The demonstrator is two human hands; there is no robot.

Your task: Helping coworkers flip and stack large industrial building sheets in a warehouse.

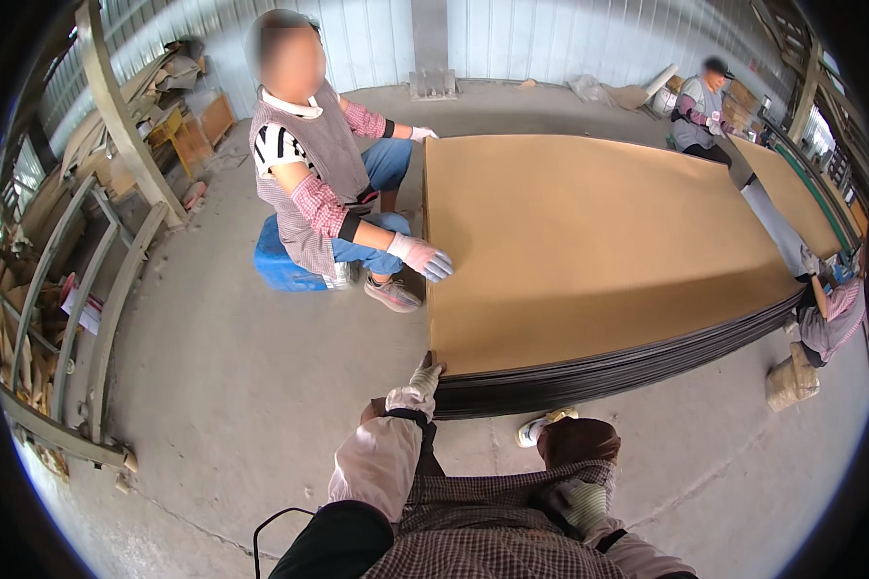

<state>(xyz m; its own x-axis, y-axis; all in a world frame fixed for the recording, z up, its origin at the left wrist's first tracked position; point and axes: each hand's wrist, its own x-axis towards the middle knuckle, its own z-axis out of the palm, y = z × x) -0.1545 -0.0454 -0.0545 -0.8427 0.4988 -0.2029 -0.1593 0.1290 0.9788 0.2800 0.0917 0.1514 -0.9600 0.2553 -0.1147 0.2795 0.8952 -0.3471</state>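
Observation:
A tall stack of large brown sheets [599, 232] with dark edges lies in front of me. At its near left corner, my left hand [417, 386], in a pale glove, pinches the edge of the top sheet. My right hand [581, 504], also gloved, rests by my lap against the checked apron [492, 531]. Its fingers are partly hidden in shadow, and I see no object in it. Across the left side sits a co-worker, whose gloved hand [423, 258] is at the left edge of the stack, with the other glove at the far left corner.
The co-worker sits on a blue stool [285, 261]. Another person [835, 318] crouches at the stack's right end, and one more [705, 111] stands at the far right by another sheet [792, 188]. Metal frames [77, 318] stand left. A wrapped block [792, 378] lies on the floor.

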